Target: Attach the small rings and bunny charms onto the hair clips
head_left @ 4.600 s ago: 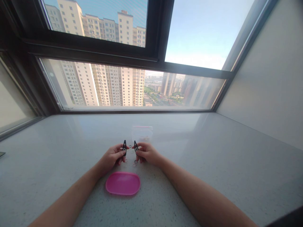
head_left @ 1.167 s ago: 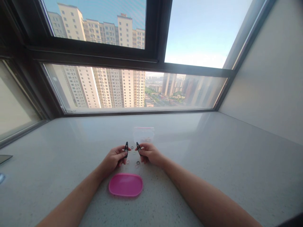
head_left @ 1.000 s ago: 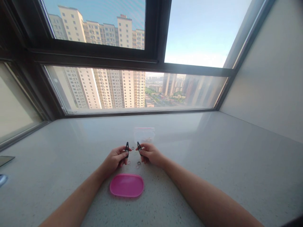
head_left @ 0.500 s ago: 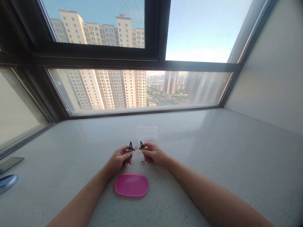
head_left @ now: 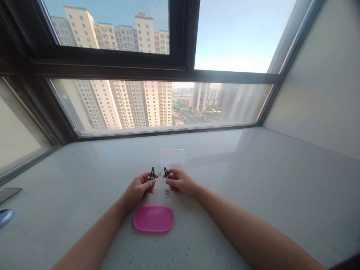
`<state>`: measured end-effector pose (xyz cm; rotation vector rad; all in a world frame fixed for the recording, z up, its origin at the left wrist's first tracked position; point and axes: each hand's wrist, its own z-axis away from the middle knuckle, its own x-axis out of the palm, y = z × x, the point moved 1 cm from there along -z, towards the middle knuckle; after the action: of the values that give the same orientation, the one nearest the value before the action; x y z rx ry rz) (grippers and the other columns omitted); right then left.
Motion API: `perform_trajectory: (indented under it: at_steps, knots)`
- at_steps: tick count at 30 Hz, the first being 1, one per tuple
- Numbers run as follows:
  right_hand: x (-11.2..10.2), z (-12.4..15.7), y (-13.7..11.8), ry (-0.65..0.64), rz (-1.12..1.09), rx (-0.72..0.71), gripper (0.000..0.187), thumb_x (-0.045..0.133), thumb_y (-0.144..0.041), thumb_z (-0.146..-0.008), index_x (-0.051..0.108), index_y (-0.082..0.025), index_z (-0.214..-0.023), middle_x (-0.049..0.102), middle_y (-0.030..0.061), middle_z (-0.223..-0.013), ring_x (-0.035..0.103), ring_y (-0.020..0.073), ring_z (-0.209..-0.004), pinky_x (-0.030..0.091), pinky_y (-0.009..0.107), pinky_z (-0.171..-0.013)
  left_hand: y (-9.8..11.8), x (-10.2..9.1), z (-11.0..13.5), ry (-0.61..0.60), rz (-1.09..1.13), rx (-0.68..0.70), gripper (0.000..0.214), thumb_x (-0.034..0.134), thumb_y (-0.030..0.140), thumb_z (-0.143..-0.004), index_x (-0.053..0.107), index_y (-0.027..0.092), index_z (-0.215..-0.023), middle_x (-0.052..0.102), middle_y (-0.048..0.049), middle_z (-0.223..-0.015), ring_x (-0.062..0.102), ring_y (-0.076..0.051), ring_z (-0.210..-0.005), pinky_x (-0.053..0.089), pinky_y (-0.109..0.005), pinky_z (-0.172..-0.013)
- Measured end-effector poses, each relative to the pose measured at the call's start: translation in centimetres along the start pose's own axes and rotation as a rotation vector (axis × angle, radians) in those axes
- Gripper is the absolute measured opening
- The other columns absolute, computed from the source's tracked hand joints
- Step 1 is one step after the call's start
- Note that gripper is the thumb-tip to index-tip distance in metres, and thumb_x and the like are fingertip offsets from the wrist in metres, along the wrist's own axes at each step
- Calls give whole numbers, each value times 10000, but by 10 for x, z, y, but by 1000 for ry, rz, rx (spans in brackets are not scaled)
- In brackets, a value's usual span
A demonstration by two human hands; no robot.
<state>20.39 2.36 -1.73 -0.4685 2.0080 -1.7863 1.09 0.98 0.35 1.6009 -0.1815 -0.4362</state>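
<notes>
My left hand (head_left: 142, 185) pinches a black snap hair clip (head_left: 152, 173), its narrow end pointing up. A second black snap hair clip (head_left: 167, 173) is gripped in my right hand (head_left: 180, 182), tilted with its tip to the left. The two clips are a small gap apart, above the counter. Several small rings, perhaps hair elastics, lie between and below the hands: a dark one (head_left: 159, 174) by the left clip, another dark one (head_left: 167, 191) under the right hand, and pale ones. Nearer to me lies a pink oval tray (head_left: 153, 229).
Behind the hands lies a clear zip bag (head_left: 172, 155) with small pale things inside. At the left edge of the speckled white counter (head_left: 225, 157) are a dark flat object (head_left: 9, 194) and a bluish, shiny rounded object (head_left: 6, 217). A dark-framed window (head_left: 168, 75) stands behind.
The whole view has shifted slightly, so everything appears a little farther left. Both hands keep hold of their clips, and the right clip is tilted slightly more.
</notes>
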Motion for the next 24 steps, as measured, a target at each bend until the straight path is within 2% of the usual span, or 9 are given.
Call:
perform_trajectory:
  at_steps: [14, 24]
  knots:
    - [0, 0, 0, 3, 8, -15, 337, 623, -361, -694, 512, -154, -934, 526, -52, -511, 455, 67, -372, 351, 172, -365, -4, 0, -2, -25, -74, 36, 263, 532, 373, -769, 509, 141, -891, 520, 43, -505, 360, -52, -370, 260, -160, -366]
    - [1, -1, 1, 19, -11, 5, 260, 600, -370, -706, 519, -145, -807, 521, -43, -487, 448, 74, -368, 332, 181, -362, -6, 0, -4, 8, 16, 17, 268, 485, 404, -789, 517, 141, -747, 543, 17, -532, 388, -55, -381, 245, -163, -369]
